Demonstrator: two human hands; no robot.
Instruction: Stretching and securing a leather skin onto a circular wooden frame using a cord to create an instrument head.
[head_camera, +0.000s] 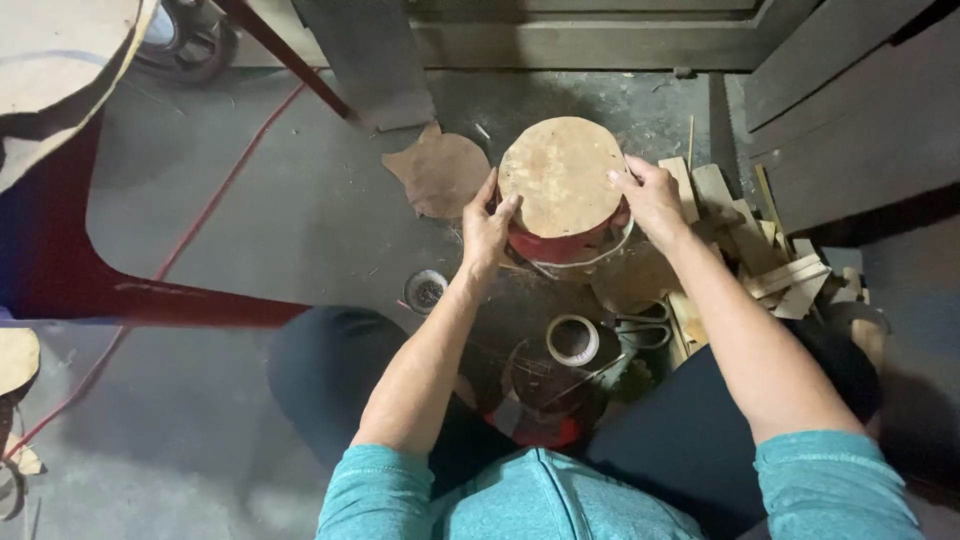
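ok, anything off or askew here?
The round brown sheet sits off-centre on the red drum: both hands, left hand and right hand, grip its edge, and the drum's rim shows only on the near side. Wood offcuts lie scattered at right.

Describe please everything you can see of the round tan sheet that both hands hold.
The round tan sheet looks like thin leather or hide, mottled with darker stains, its edge slightly uneven. It lies flat over the top of a red drum-like body on the concrete floor. The left hand presses its left edge, and the right hand grips its right edge.
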